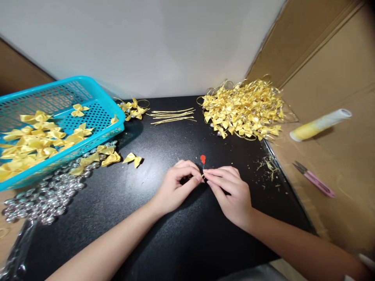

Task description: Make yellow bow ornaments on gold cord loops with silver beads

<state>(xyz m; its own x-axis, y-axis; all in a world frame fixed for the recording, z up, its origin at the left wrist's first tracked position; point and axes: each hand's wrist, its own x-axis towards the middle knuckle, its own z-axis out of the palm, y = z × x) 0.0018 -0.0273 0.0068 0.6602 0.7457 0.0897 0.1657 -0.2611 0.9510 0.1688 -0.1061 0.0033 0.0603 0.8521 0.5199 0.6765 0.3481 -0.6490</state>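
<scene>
Over the middle of the black tabletop, my left hand [180,183] and my right hand [230,187] meet at the fingertips. Both are closed in a pinch around a short bit of gold cord [204,175], most of it hidden by the fingers. Just beyond the fingertips stands a small red piece [203,159] with a thin wire-like stem running down to them; whether a hand grips the stem is unclear. A fine pointed end shows behind my left knuckles. The nearest loose yellow ribbon bow [133,159] lies to the left of my left hand.
A turquoise basket [113,111] of yellow bows stands left, beside clear shiny beads [49,195]. Gold cords [172,115] lie at the back, near a heap of finished bow loops [243,109]. Right are thread snips [315,180], a yellow-white tube [319,125] and cord scraps [269,166].
</scene>
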